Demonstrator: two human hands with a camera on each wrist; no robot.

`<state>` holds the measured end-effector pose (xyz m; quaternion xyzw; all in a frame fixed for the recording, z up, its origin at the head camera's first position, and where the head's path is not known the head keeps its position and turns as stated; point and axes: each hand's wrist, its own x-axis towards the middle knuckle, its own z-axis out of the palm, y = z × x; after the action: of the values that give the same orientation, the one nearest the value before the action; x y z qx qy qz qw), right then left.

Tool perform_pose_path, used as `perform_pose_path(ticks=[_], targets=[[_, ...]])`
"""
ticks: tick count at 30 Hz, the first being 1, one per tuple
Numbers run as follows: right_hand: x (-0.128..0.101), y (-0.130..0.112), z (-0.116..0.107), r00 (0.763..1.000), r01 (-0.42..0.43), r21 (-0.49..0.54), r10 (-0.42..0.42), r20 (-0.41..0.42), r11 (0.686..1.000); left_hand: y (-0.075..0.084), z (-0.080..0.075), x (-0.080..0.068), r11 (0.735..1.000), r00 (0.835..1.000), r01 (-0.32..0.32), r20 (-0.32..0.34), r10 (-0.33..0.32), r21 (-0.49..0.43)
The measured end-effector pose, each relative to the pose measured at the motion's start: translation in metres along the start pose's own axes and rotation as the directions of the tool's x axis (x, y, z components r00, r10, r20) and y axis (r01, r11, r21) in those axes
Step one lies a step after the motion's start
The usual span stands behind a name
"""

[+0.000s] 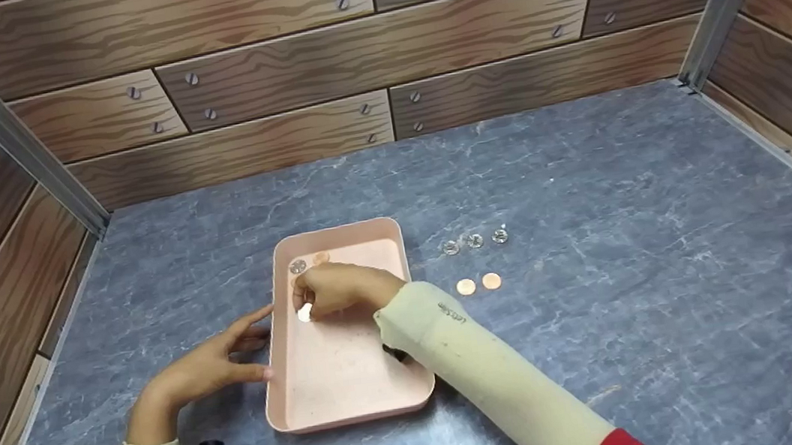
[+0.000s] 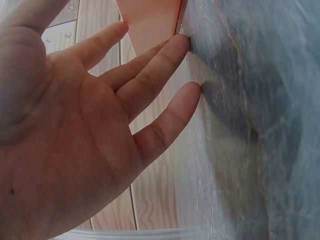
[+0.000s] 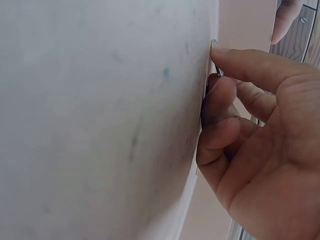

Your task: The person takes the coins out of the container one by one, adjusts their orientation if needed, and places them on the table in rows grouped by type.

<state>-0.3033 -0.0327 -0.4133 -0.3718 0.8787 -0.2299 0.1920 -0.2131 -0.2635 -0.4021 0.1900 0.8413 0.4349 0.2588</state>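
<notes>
A pink tray (image 1: 355,379) lies on the blue-grey tabletop. Inside it, near the left wall, my right hand (image 1: 336,287) pinches a shiny coin (image 1: 305,313) between thumb and fingers, low at the tray floor. The right wrist view shows only a thin part of that coin (image 3: 217,68) by the thumb tip. A silver coin (image 1: 298,266) and a copper coin (image 1: 321,258) lie at the tray's far end. My left hand (image 1: 206,365) has its fingers spread, with the thumb and fingertips at the tray's left outer wall; in the left wrist view its fingers (image 2: 160,70) look fairly straight.
Right of the tray, three silver coins (image 1: 474,241) lie in a row on the tabletop (image 1: 638,283). Two copper coins (image 1: 492,281) lie nearer, below that row. Wood-patterned panels (image 1: 344,47) and metal corner posts (image 1: 724,1) bound the back and sides.
</notes>
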Motion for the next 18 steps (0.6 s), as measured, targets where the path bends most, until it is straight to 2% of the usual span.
perform_pose_path(ticks=[13, 18], targets=[[0.0010, 0.0003, -0.0005, 0.999, -0.033, -0.017, 0.033, 0.018, 0.999, 0.0004, -0.0009, 0.0009, 1.000, 1.000, -0.009, -0.005, 0.009, 0.011], [0.0014, 0.0004, -0.0009, 1.000, -0.004, -0.007, 0.004, 0.025, 1.000, 0.0009, -0.0005, 0.0006, 1.000, 1.000, -0.019, 0.003, 0.019, -0.009]])
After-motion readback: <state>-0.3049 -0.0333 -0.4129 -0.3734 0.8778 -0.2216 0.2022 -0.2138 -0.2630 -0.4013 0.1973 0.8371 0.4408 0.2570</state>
